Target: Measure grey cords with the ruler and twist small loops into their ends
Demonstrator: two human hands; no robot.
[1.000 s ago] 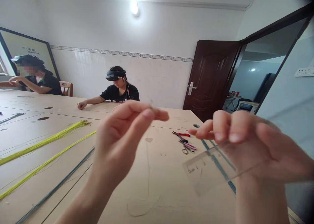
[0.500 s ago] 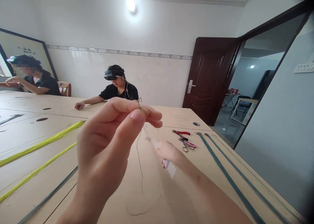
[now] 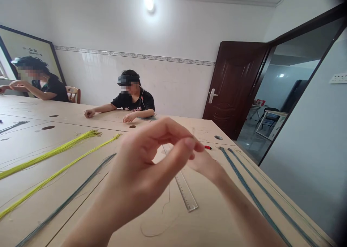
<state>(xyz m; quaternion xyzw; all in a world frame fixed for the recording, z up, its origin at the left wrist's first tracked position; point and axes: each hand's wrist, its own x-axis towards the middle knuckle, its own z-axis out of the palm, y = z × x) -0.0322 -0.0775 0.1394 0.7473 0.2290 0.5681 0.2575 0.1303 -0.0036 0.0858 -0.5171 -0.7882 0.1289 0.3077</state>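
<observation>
My left hand point(image 3: 151, 167) is raised in front of me, with the thumb and forefinger pinched together. A thin thread point(image 3: 169, 193) hangs below it, its upper end hidden by the fingers. Behind it my right hand point(image 3: 204, 165) reaches forward over the table; my left hand covers its fingers, so whether they hold anything is hidden. A clear ruler point(image 3: 186, 193) lies flat on the table beneath both hands, partly covered. The red handle of the pliers point(image 3: 208, 147) shows just past my right hand. A loose curved thread point(image 3: 151, 236) lies near the front.
Yellow thread bundles point(image 3: 65, 148) and a grey-blue bundle point(image 3: 73, 193) lie to the left on the table point(image 3: 130, 229). Blue-green bundles point(image 3: 244, 183) lie along the right edge. Two people sit across the table, one person point(image 3: 135, 99) facing me. A brown door point(image 3: 235, 84) stands open behind.
My right hand has let go of the ruler, which now lies on the table, and moved forward and right to the tools. My left hand has moved right, still pinching the thread.
</observation>
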